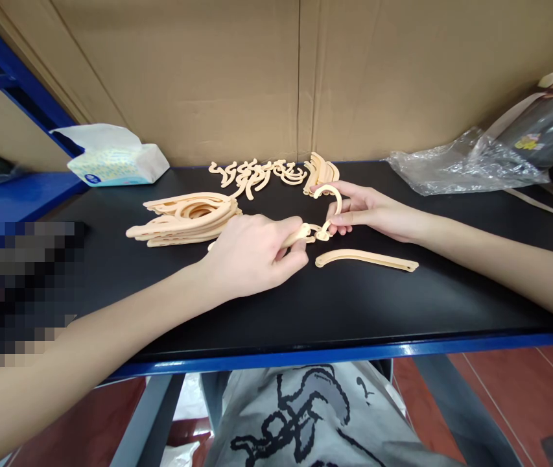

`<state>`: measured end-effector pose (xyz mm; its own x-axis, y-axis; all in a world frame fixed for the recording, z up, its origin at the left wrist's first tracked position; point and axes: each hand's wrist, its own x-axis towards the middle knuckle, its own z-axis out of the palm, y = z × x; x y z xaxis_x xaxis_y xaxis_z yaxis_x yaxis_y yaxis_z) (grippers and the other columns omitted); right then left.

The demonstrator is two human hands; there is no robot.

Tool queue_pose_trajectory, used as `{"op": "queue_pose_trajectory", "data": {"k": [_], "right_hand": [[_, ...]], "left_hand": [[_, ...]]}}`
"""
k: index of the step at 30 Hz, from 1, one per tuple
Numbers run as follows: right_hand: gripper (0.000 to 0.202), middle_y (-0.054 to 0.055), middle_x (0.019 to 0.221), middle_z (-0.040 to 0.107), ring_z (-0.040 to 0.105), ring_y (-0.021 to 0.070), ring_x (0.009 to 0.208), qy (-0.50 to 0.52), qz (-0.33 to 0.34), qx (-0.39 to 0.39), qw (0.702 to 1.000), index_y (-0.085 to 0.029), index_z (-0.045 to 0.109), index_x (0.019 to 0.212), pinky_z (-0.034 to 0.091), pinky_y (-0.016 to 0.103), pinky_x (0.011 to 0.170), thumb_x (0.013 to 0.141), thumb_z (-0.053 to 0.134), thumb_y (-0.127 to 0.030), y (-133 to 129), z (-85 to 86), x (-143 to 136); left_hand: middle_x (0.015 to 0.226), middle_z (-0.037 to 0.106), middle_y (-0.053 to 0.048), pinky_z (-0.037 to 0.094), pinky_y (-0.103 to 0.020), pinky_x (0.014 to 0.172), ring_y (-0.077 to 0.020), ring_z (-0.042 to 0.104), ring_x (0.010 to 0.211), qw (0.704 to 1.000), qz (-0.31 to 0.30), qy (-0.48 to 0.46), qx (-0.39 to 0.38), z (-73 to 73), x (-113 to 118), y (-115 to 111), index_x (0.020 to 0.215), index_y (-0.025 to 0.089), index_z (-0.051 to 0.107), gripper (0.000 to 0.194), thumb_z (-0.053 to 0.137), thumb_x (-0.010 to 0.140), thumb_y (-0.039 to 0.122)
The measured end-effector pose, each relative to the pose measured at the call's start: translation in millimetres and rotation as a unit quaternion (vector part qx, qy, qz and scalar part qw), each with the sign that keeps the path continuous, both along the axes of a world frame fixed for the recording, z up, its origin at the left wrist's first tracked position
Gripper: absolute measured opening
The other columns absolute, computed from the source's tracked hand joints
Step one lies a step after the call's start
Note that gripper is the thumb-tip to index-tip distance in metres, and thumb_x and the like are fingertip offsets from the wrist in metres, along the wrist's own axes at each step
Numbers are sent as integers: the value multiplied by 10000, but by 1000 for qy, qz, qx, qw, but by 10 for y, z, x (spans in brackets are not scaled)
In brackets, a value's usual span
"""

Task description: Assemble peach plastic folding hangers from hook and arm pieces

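In the head view, my left hand [257, 253] is closed around a cream plastic hanger arm [296, 236], most of which its fingers and palm hide. My right hand [371, 211] pinches a curved hanger hook [334, 193] near its lower end. The hook's base meets the end of the held arm, or lies right against it; I cannot tell whether they are joined. A loose hanger arm [366, 255] lies just in front of my right hand. Left of my hands sits a pile of folded plastic hangers [183, 227].
At the back of the black table [276, 318] lie several loose hooks [251, 174] and a stack of hanger arms [323, 170]. A tissue pack [120, 159] stands back left. Clear plastic wrap [461, 165] and a bag [539, 130] are at right. Cardboard [198, 78] walls the rear.
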<state>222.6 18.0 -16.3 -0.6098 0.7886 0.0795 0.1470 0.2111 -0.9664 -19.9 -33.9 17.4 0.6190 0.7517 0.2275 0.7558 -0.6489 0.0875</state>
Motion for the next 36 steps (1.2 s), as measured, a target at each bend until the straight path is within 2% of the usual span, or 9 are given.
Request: {"op": "queue_pose_trajectory", "data": {"k": [3,7,9,14,19,26,32,36], "right_hand": [[628,-12,822,733,629,122,742,-1,2,0,1000,-229,484,1428,471,259,674,862,742,-312,3,0,2],[630,-11,827,732,629,122,748,2,1,-3,1000,-225,488,1425,471,255,672,857,747,-313,-2,3,3],[627,-18,826,728,630,118,756,4,3,-3,1000,-229,492,1422,471,246,672,856,748,-314,-2,4,5],[614,-30,814,722,623,105,737,14,14,-5,1000,-225,492,1421,466,235,670,862,740,-286,-5,16,11],[627,-29,793,724,613,104,720,18,18,-9,1000,-201,485,1428,461,240,674,856,734,-265,-19,34,10],[620,-31,784,715,623,107,736,21,17,-12,1000,-204,505,1416,466,241,682,848,743,-271,-15,38,12],[479,4,893,734,656,121,791,1,12,-6,1000,-221,638,1276,491,261,714,827,770,-320,25,-1,30],[461,15,897,737,668,132,802,5,2,-4,1000,-220,667,1247,499,269,715,814,779,-333,29,-4,35]], "left_hand": [[490,389,40,186,-273,511,-127,327,441,1000,-16,10,0,-18,-8,12,694,217,295,178,343,840,308],[574,523,30,195,-268,504,-133,462,468,997,-78,-14,-1,-87,-36,44,771,212,395,175,323,901,304],[591,544,31,197,-266,497,-131,480,468,994,-102,-25,5,-115,-47,57,803,208,427,211,310,943,314],[550,481,48,229,-258,489,-133,469,457,995,-100,7,-9,-93,-41,49,800,207,434,266,339,1010,340],[586,522,40,278,-252,517,-142,512,502,993,-112,32,-25,-76,-35,42,832,203,462,271,360,1044,337],[632,557,30,281,-253,531,-160,531,535,990,-121,59,-49,-93,-32,60,856,206,474,292,358,1062,377],[663,575,23,290,-247,535,-165,544,557,989,-125,60,-49,-95,-26,67,880,209,489,287,362,1062,391],[661,575,23,305,-246,533,-165,549,559,989,-129,56,-41,-103,-33,71,890,208,499,275,366,1058,381]]}}
